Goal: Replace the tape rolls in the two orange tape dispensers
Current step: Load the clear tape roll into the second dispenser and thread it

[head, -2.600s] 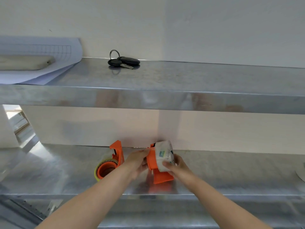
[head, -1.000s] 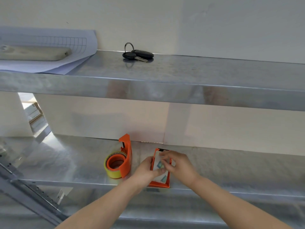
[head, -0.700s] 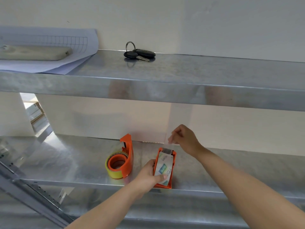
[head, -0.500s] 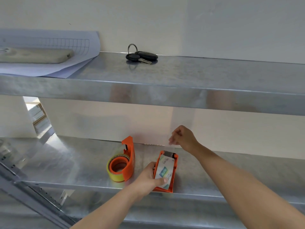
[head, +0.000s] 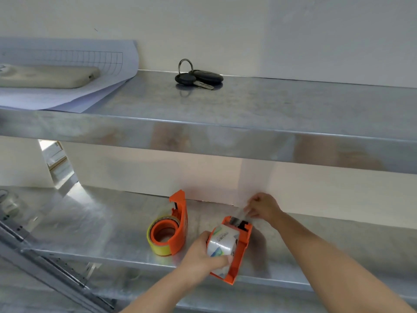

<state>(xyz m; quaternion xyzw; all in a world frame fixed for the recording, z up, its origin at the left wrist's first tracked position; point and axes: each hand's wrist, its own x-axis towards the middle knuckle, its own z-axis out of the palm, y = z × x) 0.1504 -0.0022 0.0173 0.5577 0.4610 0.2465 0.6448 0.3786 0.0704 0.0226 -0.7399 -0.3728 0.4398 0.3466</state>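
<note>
1. Left hand (head: 203, 256) reaches in from below, fingers wrapped over a clear tape roll (head: 222, 241) with a printed label; grasping it, pressing it into the near dispenser (head: 237, 251).
2. Right hand (head: 262, 207) sits past the dispenser's far end, fingers pinched on a clear tape strip (head: 240, 215) that runs from the cutter end up to the fingertips. Clenched on the strip.
3. Both forearms are bare and come up from the bottom edge of the frame, right arm on a long diagonal.
4. Near dispenser is orange, lies at the front edge of the lower shelf (head: 101, 222), long axis pointing away from the camera, tilted slightly right.
5. Second dispenser (head: 178, 222), also orange, stands just left of it, apart from both hands. It carries a yellowish roll (head: 158, 245) on an orange hub. No hand on it.
6. Shelving is bare galvanised metal, two levels in view, against a plain off-white wall (head: 225, 30).
7. Upper shelf (head: 270, 109): keys (head: 198, 77) on a ring near the back; to the left, paper sheets (head: 67, 86) with a printed grid, and a flat beige object (head: 45, 76) on top of them.
8. Slotted upright rail (head: 45, 263) crosses the lower left corner.
9. Far left of lower shelf: something clear, too blurred to identify.
</note>
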